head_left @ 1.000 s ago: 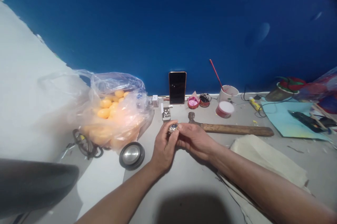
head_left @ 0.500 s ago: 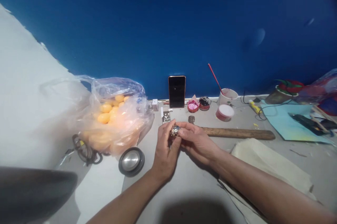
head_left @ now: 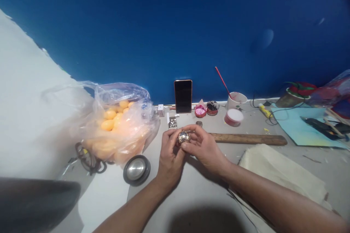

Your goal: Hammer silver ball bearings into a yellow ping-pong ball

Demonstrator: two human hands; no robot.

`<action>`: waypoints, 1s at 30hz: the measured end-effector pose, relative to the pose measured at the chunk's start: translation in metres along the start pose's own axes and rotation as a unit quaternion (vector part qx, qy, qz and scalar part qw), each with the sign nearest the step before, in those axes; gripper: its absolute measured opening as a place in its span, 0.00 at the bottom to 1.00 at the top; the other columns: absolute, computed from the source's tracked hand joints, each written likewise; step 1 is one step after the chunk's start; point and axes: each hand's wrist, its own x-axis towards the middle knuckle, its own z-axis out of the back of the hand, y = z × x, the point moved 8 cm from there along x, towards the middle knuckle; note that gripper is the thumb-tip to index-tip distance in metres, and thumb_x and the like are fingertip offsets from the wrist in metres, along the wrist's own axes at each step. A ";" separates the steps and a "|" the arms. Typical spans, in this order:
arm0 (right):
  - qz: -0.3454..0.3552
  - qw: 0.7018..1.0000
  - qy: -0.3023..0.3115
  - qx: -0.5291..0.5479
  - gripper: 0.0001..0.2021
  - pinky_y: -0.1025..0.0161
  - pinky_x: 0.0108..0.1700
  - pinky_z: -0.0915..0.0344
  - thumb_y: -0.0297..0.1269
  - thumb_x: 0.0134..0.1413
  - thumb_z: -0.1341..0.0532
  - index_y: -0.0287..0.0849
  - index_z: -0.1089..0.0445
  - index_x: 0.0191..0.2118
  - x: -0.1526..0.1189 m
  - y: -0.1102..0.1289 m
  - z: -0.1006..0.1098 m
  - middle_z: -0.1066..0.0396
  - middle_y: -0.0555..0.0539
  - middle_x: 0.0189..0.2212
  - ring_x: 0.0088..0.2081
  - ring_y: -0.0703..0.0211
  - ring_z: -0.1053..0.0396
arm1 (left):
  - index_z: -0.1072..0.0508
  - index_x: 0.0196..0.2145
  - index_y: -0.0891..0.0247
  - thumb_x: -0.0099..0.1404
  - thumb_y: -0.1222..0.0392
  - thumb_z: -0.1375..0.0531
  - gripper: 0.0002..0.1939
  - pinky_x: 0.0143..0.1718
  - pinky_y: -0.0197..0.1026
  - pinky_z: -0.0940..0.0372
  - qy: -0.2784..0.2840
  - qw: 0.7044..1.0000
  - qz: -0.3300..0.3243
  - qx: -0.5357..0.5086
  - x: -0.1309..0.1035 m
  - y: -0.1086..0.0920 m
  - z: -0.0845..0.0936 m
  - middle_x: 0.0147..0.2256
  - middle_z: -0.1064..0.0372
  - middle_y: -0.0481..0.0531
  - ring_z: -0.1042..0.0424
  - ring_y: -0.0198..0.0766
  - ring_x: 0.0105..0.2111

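A small shiny silver ball (head_left: 183,137) with a faceted, mirror-like surface is held up between both hands above the table. My left hand (head_left: 171,156) is closed round its left and lower side. Fingertips and thumb of my right hand (head_left: 205,150) press on it from the right. A small open box of silver pieces (head_left: 172,123) lies just beyond my left fingers. Past my right hand stretches a wooden handle (head_left: 248,138), and a small metal piece (head_left: 199,124) shows near its left end; whether they join is hidden.
To the left sit a plastic bag of orange balls (head_left: 117,123) and a round metal lid (head_left: 136,170). A phone (head_left: 183,96) leans on the blue wall. Small red dishes (head_left: 200,111), a pink tub (head_left: 233,117), a cup with a red stick (head_left: 236,98) and cream cloth (head_left: 281,174) are to the right.
The silver ball is turned and shows more of its face. My right fingers and thumb have spread apart slightly around it. The hands stay in nearly the same place.
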 end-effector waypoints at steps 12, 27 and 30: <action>0.056 0.997 0.006 -0.054 0.14 0.52 0.53 0.28 0.34 0.51 0.30 0.46 0.17 0.45 0.001 0.012 -0.002 0.17 0.46 0.44 0.46 0.51 0.22 | 0.28 0.54 0.59 0.73 0.55 0.42 0.15 0.54 0.46 0.31 0.004 0.999 -0.031 0.021 0.001 -0.005 -0.001 0.51 0.32 0.57 0.29 0.45 0.54; -0.142 0.970 0.025 0.198 0.28 0.55 0.45 0.25 0.43 0.51 0.25 0.39 0.27 0.56 0.003 -0.025 0.000 0.19 0.41 0.40 0.39 0.52 0.19 | 0.32 0.57 0.57 0.72 0.53 0.40 0.18 0.58 0.50 0.35 -0.001 0.999 0.003 -0.032 0.000 -0.004 -0.001 0.54 0.32 0.57 0.30 0.47 0.54; -0.153 0.962 0.038 0.222 0.22 0.57 0.42 0.24 0.42 0.54 0.27 0.38 0.25 0.52 0.006 -0.026 -0.002 0.20 0.40 0.40 0.37 0.53 0.19 | 0.31 0.58 0.56 0.73 0.53 0.41 0.18 0.59 0.51 0.36 0.014 0.999 -0.006 -0.033 0.000 -0.004 -0.002 0.55 0.32 0.57 0.31 0.47 0.56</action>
